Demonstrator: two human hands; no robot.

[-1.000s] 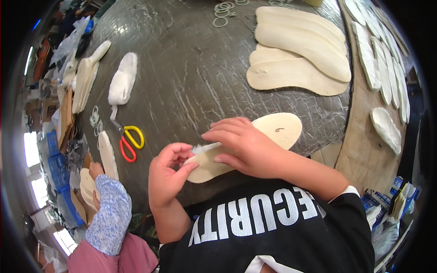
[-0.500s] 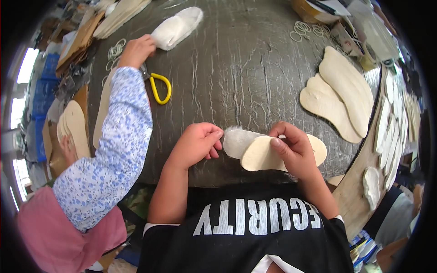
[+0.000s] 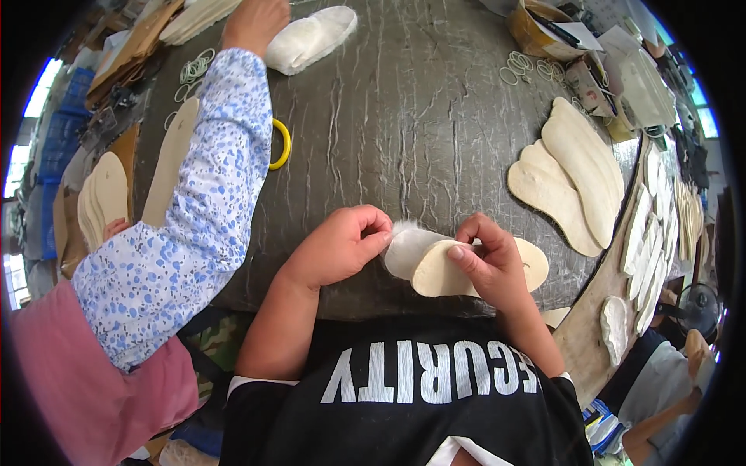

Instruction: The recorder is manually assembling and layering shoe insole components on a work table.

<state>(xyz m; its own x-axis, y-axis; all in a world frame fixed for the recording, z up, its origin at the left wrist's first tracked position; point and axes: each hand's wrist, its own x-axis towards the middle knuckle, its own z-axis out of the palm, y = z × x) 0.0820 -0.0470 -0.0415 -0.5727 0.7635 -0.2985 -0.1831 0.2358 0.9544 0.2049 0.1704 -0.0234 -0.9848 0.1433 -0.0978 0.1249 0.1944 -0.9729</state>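
Left hand: fingers pressed together, now at white fleece's left end
Right hand: still pinching cream insole
Co-worker's sleeve: now covers more scissors

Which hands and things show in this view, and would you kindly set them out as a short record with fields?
Left hand: pinched at the fuzzy edge of a white piece; whether it grips any fibres is unclear
Right hand: holds a cream insole that partly covers the white piece
Table left: co-worker's patterned sleeve, with a yellow handle showing beside it
Table far left: co-worker's hand near a white fluffy bundle
Table right: overlapping cream insoles
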